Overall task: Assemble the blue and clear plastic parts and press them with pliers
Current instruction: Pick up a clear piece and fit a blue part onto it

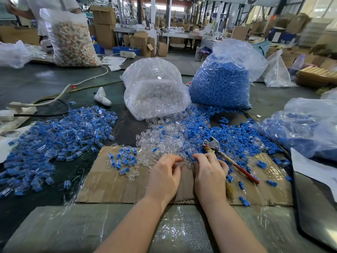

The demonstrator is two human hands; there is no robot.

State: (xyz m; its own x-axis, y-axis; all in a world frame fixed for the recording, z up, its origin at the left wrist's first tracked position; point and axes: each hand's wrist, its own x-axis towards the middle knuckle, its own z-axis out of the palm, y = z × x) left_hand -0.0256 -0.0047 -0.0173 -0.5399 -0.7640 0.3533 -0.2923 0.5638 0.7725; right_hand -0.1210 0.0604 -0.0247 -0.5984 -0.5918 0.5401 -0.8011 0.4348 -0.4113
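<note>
Both hands meet at the near edge of the loose parts on a cardboard sheet (109,181). My left hand (165,175) pinches a clear plastic part (179,162) with curled fingers. My right hand (209,172) curls its fingers round a blue part (195,160) right beside it. Loose clear parts (160,139) lie just beyond the hands, loose blue parts (235,137) to their right. Red-handled pliers (229,158) lie untouched on the cardboard, right of my right hand. A small group of assembled blue-and-clear pieces (124,158) lies left of my left hand.
A large heap of assembled pieces (54,139) covers the left of the table. A bag of clear parts (155,90) and a bag of blue parts (220,84) stand behind. Another bag of blue pieces (306,126) lies at right. Cables and a power strip (21,106) lie far left.
</note>
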